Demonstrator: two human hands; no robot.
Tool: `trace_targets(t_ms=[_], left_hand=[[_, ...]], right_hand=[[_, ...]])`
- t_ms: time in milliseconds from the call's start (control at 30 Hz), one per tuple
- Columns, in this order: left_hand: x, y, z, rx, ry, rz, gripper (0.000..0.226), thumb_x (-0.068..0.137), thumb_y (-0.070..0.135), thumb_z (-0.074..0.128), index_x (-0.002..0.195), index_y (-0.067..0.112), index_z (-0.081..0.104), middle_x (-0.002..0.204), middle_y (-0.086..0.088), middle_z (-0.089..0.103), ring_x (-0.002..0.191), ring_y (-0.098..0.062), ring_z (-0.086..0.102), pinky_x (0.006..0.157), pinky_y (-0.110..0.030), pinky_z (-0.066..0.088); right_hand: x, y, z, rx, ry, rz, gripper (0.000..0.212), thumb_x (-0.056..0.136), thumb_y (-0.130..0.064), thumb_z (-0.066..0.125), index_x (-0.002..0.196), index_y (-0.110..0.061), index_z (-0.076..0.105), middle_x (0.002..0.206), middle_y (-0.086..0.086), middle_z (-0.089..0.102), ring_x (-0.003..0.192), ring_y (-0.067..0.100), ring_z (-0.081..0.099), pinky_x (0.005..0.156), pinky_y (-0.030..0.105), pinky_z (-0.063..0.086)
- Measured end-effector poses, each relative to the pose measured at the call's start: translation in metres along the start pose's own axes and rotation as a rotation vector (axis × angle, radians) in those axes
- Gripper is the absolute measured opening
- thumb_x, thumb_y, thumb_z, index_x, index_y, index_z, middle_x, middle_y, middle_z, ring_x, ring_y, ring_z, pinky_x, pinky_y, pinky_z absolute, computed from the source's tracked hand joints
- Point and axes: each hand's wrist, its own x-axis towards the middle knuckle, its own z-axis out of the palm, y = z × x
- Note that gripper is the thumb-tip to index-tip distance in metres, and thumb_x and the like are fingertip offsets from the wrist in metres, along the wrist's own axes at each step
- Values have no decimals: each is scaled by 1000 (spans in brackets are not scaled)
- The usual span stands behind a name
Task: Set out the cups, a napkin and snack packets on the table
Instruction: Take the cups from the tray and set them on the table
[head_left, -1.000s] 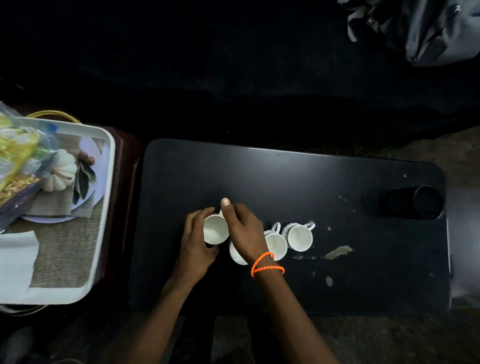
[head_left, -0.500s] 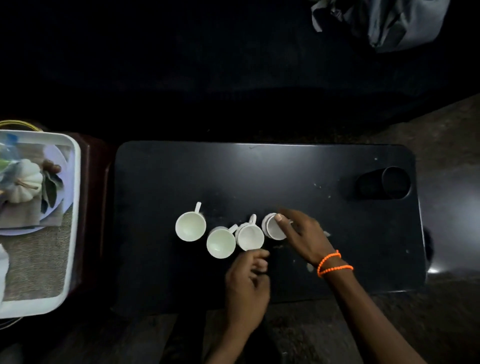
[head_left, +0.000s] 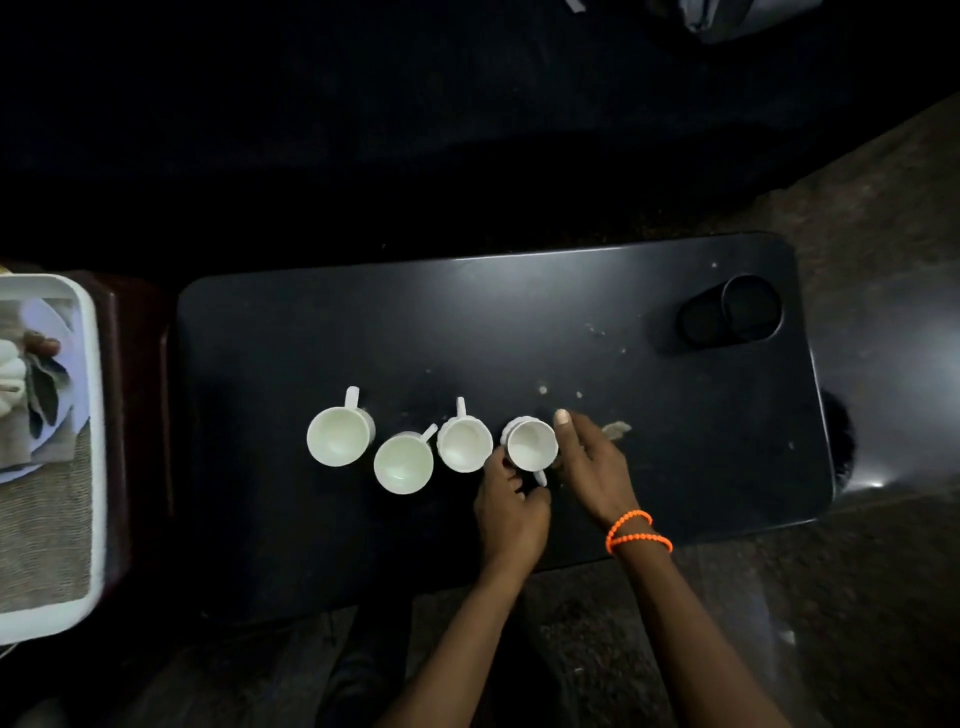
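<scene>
Several small white cups stand upright in a rough row on the black table (head_left: 467, 322). The leftmost cup (head_left: 337, 435) stands apart. The second cup (head_left: 403, 462) and the third cup (head_left: 464, 446) nearly touch. Both my hands are on the rightmost cup (head_left: 531, 444). My left hand (head_left: 509, 501) pinches its handle at the near side. My right hand (head_left: 592, 467), with orange bead bracelets at the wrist, cups its right side with fingers spread.
A white tray (head_left: 88, 467) with a burlap mat, a plate and a white pumpkin figure sits on a stand left of the table. A black round cup holder (head_left: 732, 312) is set in the table's far right corner. Crumbs and a stain (head_left: 615, 428) lie near my right hand.
The view shifted right. My left hand moved from the leftmost cup to the rightmost cup's handle. My right hand went right to that cup, whose handle now points toward me.
</scene>
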Motion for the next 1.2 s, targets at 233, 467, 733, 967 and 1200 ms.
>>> trace_targets(t_ms=[233,467,733,967,1200], left_hand=[[-9,2,2,-54,-47,-3,79,84,-10,53,149,33,48,112,2,77,96,3,73,79,-5,53],[-35,-28,-4,-20,-94,-32,86,81,-17,49,153,29,46,118,-2,76,102,-3,74,89,-12,56],[-49,-56,-6,44,-167,-73,86,81,-13,50,155,31,42,118,-8,75,105,-9,73,90,-12,55],[-47,-60,-8,67,-180,-73,85,82,-14,51,156,26,40,119,-13,72,99,-3,71,82,-5,53],[-52,-62,-11,60,-200,-82,83,84,-12,55,156,26,39,121,-12,71,99,-2,69,83,-5,52]], right_hand=[[-8,13,4,208,-45,116,37,93,-72,51,106,-48,76,95,-11,80,89,16,79,83,47,66],[-44,36,2,270,-37,163,50,88,-77,51,109,-41,77,98,-6,80,89,18,80,74,36,67],[-69,57,3,312,9,252,35,95,-65,56,104,-40,79,97,-5,80,92,24,80,77,43,68],[-69,58,3,308,1,240,45,84,-75,57,102,-40,80,97,-8,80,98,20,78,75,39,68],[-71,65,4,286,-10,224,45,85,-74,57,105,-40,79,97,-20,79,102,22,77,79,44,68]])
